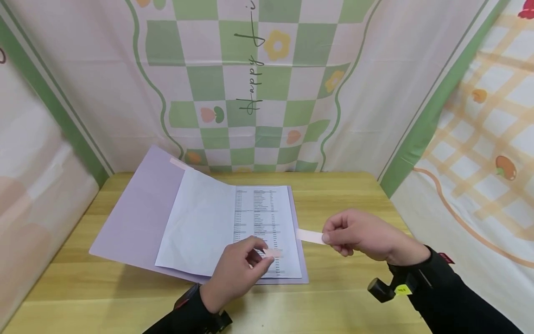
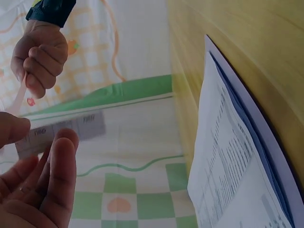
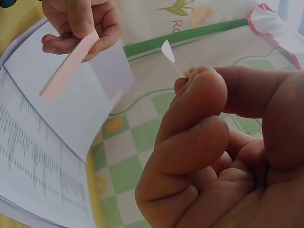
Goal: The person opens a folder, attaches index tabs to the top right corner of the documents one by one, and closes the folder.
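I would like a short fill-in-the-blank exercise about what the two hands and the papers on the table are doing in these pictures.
1. The right hand pinches a pale paper ____ between its fingertips.
2. The left hand holds a small pink strip above the printed ____.
3. The printed sheet lies inside an open folder whose colour is ____.
4. The folder lies on a ____ table.

Missing words: strip; sheet; purple; wooden

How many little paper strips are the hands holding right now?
2. One pink strip is pinched by the left hand over the printed sheet; one pale strip is pinched by the right hand just right of the folder.
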